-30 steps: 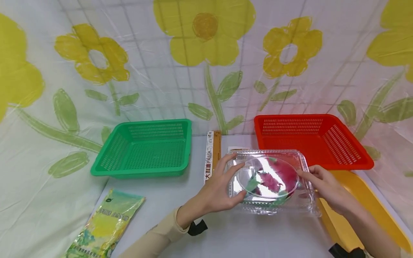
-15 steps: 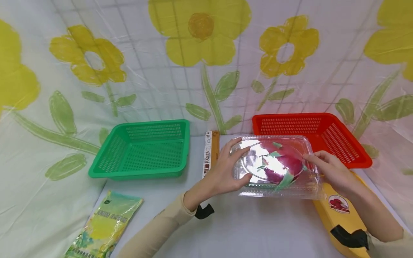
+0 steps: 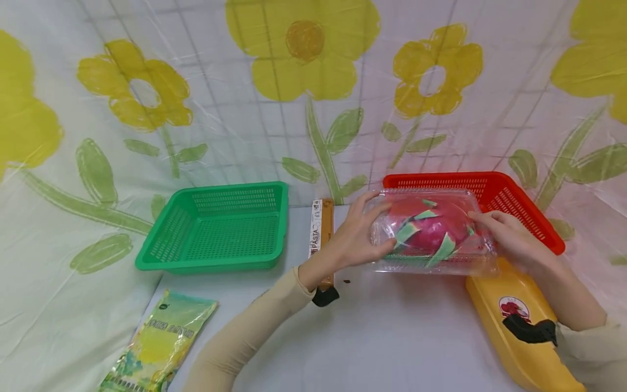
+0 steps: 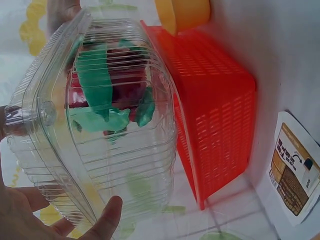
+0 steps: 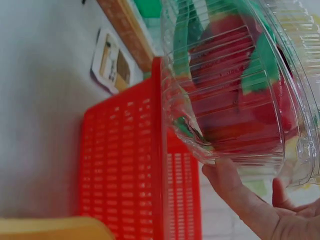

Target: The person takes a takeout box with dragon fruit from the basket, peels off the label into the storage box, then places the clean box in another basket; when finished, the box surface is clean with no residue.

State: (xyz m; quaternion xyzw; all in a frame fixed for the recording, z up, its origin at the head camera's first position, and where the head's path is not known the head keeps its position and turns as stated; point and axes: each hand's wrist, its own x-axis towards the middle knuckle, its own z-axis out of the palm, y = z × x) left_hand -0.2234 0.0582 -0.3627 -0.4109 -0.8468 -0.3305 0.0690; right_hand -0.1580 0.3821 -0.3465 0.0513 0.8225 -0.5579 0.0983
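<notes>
Both hands hold up a clear plastic clamshell box [image 3: 436, 265], one at each side. Inside it lies a pink-red dragon fruit [image 3: 433, 231] with green scales. My left hand [image 3: 356, 234] grips the left end, thumb low and fingers over the top edge. In the left wrist view its thumb [image 4: 107, 217] presses the ribbed wall. The right hand [image 3: 511, 239] pinches the right end; its thumb [image 5: 230, 182] touches the box's ribbed side in the right wrist view. In the head view the box overlaps the near left part of the red basket [image 3: 534, 218]. The wrist views show it above the basket's rim.
A green basket [image 3: 215, 267] stands back left. A pasta box [image 3: 315, 228] lies in the middle, partly behind the left arm. The wrist views show a sauce sachet [image 4: 295, 172]. A yellow container [image 3: 509, 326] lies front right, and a green-yellow packet [image 3: 159, 343] front left.
Both hands have carried the clear box with the dragon fruit up, away and slightly right toward the red basket. More of the yellow container now shows.
</notes>
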